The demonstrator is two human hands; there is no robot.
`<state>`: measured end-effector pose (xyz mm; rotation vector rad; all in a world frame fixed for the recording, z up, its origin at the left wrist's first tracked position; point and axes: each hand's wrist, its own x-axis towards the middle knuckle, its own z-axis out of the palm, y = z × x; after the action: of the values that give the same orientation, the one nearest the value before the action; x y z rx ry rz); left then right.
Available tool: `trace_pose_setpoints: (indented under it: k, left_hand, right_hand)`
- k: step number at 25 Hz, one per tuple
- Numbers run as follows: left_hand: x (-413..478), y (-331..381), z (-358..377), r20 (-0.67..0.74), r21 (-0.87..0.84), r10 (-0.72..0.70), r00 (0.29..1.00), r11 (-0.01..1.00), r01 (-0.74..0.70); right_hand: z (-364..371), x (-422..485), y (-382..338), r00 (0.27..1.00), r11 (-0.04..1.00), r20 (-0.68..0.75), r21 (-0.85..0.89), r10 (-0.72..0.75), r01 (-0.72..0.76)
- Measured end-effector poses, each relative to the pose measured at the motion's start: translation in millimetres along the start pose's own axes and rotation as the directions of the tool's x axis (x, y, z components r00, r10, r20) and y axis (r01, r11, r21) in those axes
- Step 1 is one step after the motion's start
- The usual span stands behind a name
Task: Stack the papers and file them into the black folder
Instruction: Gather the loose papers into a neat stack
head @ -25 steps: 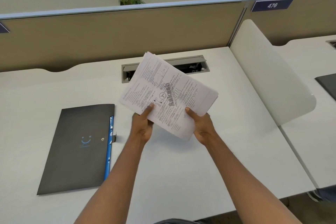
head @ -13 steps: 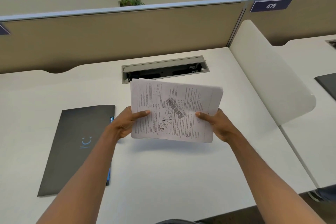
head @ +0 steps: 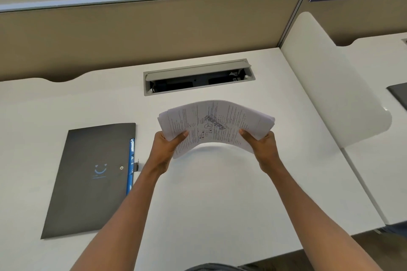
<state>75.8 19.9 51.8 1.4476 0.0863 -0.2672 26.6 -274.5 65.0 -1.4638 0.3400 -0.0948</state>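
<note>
Left hand (head: 165, 151) and right hand (head: 263, 149) pinching the papers (head: 214, 126) by opposite ends, bowed upward above the bench (head: 220, 204); black folder (head: 92, 178) flat at 9 o'clock, closed.

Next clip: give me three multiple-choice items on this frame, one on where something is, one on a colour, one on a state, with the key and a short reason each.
1. Where does the black folder lie relative to the hands?
A. On the desk to their left
B. On the desk to their right
C. Under the papers

2. What colour is the strip along the folder's right edge?
A. Red
B. Blue
C. Green

3. How are the papers being held?
A. Flat on the desk
B. Rolled in one hand
C. Bowed upward between both hands

Key: 1 A, the folder sits left of the left hand. 2 B, a blue edge shows beside the black cover. 3 C, left hand and right hand grip opposite ends and the middle arches above the desk.
</note>
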Motion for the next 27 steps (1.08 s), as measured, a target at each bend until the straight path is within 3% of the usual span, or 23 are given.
trace_pose_setpoints:
  k: [16, 22, 25, 27]
  left_hand:
    - [1, -29, -4, 0.048, 0.034, -0.02, 0.999, 0.999, 0.018]
    - [12, 4, -14, 0.089, 0.226, -0.018, 0.996, 0.974, -0.002]
    - [19, 23, -21, 0.08, 0.328, 0.013, 0.997, 0.944, -0.038]
    - [23, 32, -25, 0.063, 0.393, 0.036, 0.997, 0.918, -0.058]
  right_hand:
    - [-6, -2, 29, 0.996, 0.992, 0.053, -0.111, 0.074, -0.068]
    - [-18, 4, 19, 0.995, 0.98, 0.021, -0.179, 0.095, -0.089]
    - [-18, 11, -14, 0.992, 0.936, -0.096, -0.348, -0.085, 0.046]
    - [-7, 13, -49, 0.954, 0.806, -0.049, -0.549, -0.295, 0.221]
